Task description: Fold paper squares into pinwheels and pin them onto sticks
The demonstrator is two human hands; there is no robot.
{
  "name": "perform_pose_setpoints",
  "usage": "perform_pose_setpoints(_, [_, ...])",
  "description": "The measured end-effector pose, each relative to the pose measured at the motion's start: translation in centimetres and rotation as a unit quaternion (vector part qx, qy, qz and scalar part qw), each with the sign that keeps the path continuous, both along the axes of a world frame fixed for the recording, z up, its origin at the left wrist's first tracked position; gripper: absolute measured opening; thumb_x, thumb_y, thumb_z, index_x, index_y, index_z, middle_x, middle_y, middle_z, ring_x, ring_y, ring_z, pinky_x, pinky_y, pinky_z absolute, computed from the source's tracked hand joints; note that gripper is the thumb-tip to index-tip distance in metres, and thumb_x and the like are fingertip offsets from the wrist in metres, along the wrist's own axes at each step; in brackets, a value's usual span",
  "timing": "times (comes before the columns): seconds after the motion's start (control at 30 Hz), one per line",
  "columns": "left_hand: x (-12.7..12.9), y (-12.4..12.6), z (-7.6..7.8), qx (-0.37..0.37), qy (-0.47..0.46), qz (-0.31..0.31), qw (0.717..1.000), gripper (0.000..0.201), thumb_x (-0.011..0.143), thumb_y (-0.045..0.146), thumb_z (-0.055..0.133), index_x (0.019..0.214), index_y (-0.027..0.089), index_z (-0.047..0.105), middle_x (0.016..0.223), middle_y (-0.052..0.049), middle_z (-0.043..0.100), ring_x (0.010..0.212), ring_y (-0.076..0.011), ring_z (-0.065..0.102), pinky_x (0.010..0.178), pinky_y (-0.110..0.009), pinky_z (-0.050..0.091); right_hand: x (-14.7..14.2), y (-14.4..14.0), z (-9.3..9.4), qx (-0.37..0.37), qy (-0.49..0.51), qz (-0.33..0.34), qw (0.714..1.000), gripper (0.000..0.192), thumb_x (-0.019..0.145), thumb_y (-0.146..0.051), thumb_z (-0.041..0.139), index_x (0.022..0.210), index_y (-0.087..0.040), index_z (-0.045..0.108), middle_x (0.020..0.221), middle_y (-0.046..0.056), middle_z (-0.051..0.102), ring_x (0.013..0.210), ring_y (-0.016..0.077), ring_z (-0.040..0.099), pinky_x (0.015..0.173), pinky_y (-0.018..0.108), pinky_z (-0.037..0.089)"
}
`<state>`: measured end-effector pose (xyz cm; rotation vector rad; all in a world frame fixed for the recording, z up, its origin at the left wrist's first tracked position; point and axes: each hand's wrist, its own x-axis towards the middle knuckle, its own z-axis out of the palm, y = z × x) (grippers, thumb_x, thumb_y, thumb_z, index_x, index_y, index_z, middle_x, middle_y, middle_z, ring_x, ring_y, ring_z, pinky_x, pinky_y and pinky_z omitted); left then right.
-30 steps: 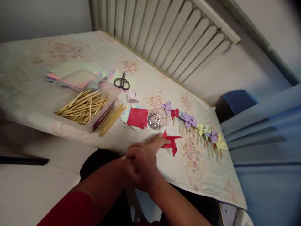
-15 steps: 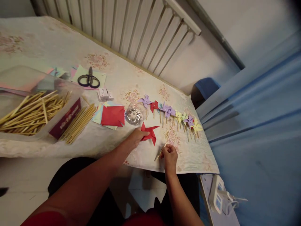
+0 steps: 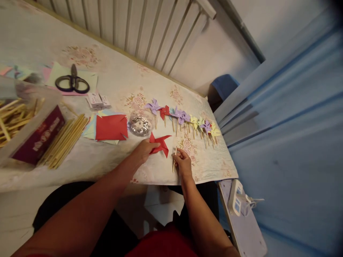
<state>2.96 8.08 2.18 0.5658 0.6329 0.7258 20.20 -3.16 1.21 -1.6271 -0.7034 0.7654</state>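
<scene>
Right grip (image 3: 184, 165) pinches the stick (image 3: 174, 163), its long axis pointing away from me, near but apart from the pinwheel (image 3: 162, 144) to its left, which my left grip (image 3: 145, 150) pinches over the bench (image 3: 160, 172).

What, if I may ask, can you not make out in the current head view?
All in the head view:
Part of the red paper pinwheel: hidden by the left hand.
Middle of the thin stick: hidden by the right hand's fingers.
Left end of the plastic box: cut off by the picture's left edge.
Print on the small white boxes: too small to read.
</scene>
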Motion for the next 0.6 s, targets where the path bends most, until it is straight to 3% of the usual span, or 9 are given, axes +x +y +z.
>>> perform_pose_setpoints(0.23, [0.10,-0.28,1.06,-0.012,0.038,0.037,0.999,0.015,0.061,0.010,0.077,0.072,0.017,0.070,0.071,-0.004,0.075,0.059,-0.0126,0.060,0.060,-0.025,0.050,0.02,-0.33,0.58,0.035,0.036,0.011,0.999,0.051,0.063,-0.028,0.076,0.113,-0.018,0.070,0.065,-0.008,0.058,0.047,0.0063,0.041,0.046,0.021,0.030])
perform_pose_setpoints(0.6, [0.06,0.02,0.48,0.011,0.046,0.025,0.999,0.013,0.063,0.011,0.077,0.070,0.017,0.068,0.071,-0.004,0.074,0.058,-0.0115,0.060,0.058,-0.023,0.050,-0.07,-0.34,0.70,0.031,0.033,0.002,0.999,0.040,0.064,-0.029,0.070,0.101,-0.017,0.070,0.061,-0.008,0.057,0.046,0.0064,0.040,0.047,0.020,0.030])
